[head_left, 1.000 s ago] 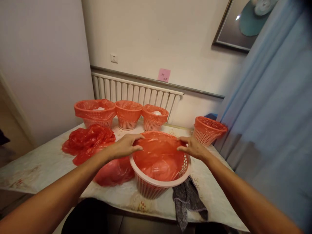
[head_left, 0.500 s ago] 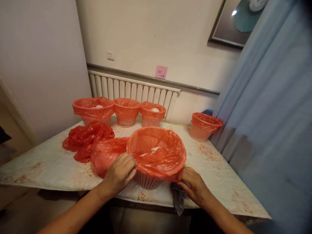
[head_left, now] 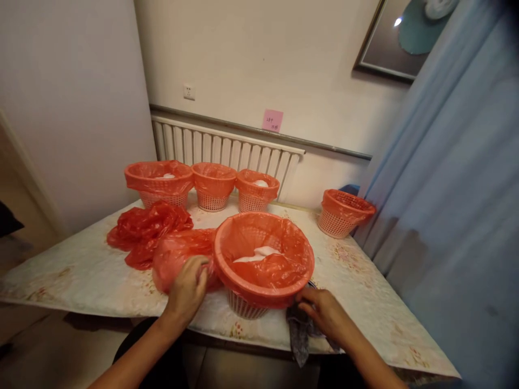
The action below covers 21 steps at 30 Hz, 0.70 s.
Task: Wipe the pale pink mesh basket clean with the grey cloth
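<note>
On the surface (head_left: 365, 308), the basket (head_left: 245, 306) is best held by its stiff rim; left hand (head_left: 185, 292) is opened, right hand (head_left: 327, 313) cannot be judged.

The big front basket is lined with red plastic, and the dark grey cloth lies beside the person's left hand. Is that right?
The side is wrong: the head view shows the dark grey cloth beside the person's right hand, not the left hand. The big front basket is indeed lined with red plastic.
</note>
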Each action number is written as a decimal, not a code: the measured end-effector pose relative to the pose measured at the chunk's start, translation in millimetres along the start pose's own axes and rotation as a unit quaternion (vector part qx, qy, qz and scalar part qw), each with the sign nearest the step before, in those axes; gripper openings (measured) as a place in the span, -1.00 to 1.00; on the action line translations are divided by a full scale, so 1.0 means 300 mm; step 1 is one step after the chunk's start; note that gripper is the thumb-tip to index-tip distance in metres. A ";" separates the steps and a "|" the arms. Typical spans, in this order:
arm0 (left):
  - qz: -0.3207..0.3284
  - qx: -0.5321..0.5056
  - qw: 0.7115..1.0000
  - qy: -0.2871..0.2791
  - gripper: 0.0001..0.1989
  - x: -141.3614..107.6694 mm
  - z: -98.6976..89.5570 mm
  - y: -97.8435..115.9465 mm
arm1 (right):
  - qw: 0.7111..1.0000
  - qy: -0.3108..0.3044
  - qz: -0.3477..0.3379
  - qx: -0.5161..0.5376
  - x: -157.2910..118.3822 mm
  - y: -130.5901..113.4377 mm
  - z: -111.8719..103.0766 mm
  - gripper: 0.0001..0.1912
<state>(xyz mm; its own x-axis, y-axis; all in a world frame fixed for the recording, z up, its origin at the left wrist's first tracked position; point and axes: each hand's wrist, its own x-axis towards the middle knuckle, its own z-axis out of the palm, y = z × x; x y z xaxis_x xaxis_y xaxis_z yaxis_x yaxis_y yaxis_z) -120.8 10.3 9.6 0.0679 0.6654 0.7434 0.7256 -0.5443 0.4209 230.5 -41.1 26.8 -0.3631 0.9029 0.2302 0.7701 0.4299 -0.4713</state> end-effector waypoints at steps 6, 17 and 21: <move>0.121 -0.011 0.992 -0.022 -0.63 0.036 -0.054 0.193 | 0.973 0.188 -0.111 -0.081 0.019 -0.168 -0.166 -0.55; 0.164 -0.032 0.981 -0.102 -0.70 -0.002 0.010 0.232 | 0.962 -0.024 -0.138 -0.234 0.154 -0.132 -0.045 -0.84; 0.077 0.015 0.997 0.014 -0.68 -0.016 -0.002 0.075 | 0.948 0.060 -0.143 -0.280 0.189 -0.096 -0.148 -0.81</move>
<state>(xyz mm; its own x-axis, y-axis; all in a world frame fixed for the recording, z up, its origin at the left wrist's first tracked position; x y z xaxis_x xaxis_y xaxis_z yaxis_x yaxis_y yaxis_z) -105.2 -5.4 15.8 0.1606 0.5604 0.8125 0.7285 -0.6227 0.2856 211.0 -2.4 91.1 -0.5623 0.7288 0.3907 0.8191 0.5558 0.1421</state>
